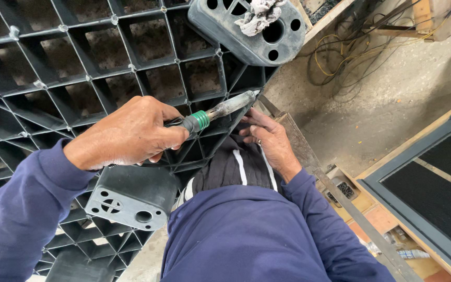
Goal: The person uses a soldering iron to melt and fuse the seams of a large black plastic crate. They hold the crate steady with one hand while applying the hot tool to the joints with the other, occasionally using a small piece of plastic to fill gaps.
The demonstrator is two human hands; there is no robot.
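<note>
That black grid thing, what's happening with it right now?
A person in a blue sweatshirt leans over a large black plastic grid panel. The left hand grips a tool with a green collar, its tip at the panel's edge. The right hand presses on that edge just below. A crumpled rag sits on a grey foot block.

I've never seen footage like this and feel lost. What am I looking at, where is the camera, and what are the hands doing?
The camera sits on a person's head and looks down at their own arms in blue sleeves. The left hand grips a tool with a green band, its tip against the edge of a black plastic grid. The right hand rests at that edge near the tip. A grey block sticks up from the grid; another one holds a rag. Yellow wires lie on the concrete floor.
</note>
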